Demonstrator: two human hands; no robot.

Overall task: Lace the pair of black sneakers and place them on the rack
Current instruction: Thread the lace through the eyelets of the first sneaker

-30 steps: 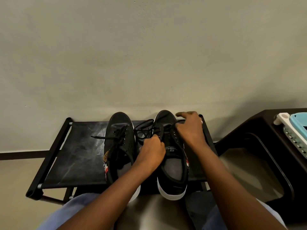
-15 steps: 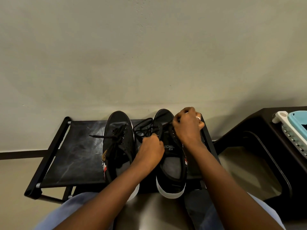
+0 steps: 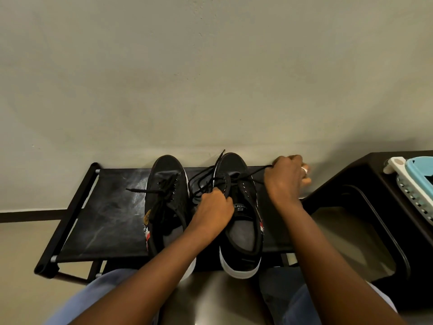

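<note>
The rack [image 3: 103,221] served as your landmark: a low black frame with a dark fabric shelf, set against the pale wall [image 3: 210,78]. Off its right end stood a dark cabinet [image 3: 365,184], and on that cabinet's top, at the far right edge of view, lay a white and light-blue plastic item [image 3: 412,184]. Nothing stood between you and the shoes; only your own forearms crossed over the rack's near edge.

Both black sneakers sat on the rack's shelf, toes to the wall and white-soled heels hanging over the near edge. The left sneaker [image 3: 166,198] rested near the shelf's middle, its lace loose with one end trailing left across the fabric. The right sneaker [image 3: 239,207] sat just beside it, toward the rack's right end.

Your left hand [image 3: 214,211] was curled tight over the right sneaker's tongue, gripping a bunch of its black lace [image 3: 201,181]. Your right hand [image 3: 287,178], a ring on one finger, was closed over the rack's right rear corner, pinching the other end of that lace and holding it taut across the shoe.
</note>
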